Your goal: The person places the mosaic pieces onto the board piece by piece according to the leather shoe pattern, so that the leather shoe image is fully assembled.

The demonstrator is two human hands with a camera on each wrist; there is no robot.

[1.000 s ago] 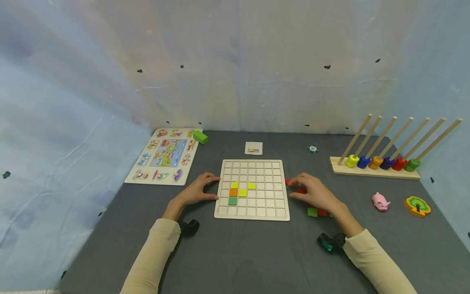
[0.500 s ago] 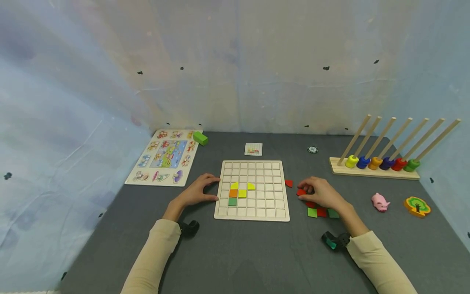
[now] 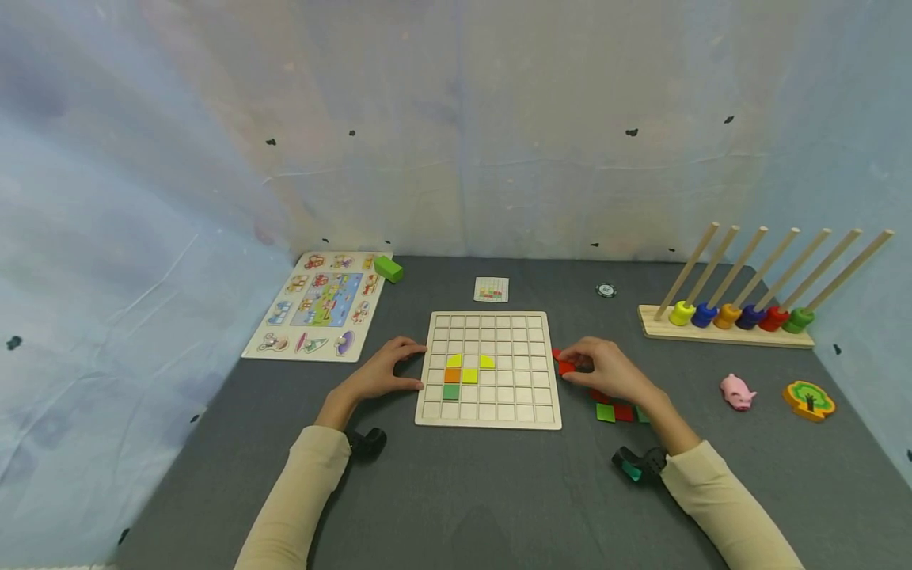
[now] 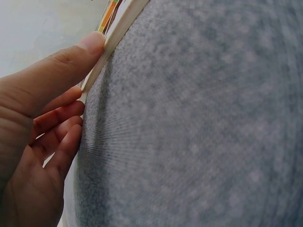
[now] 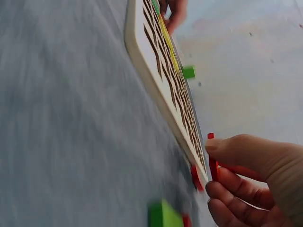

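A pale wooden grid board lies in the middle of the head view. Set into its left half are an orange tile, a green tile, a yellow square and two smaller yellow pieces. My left hand touches the board's left edge with thumb and fingertips, fingers relaxed; the left wrist view shows the thumb against the rim. Beside the right edge, my right hand pinches a red tile between thumb and fingers. Another red piece lies right at that edge, partly covered by the fingertips.
Near my right wrist lie a light green tile, a red tile and others partly hidden. Behind the board is a small pattern card. A picture puzzle stands left; a peg stacker, pig and toy tree are right.
My right hand moved right from the board's edge to a red tile among the loose pieces, then came back left with it. My left hand has stayed at the board.
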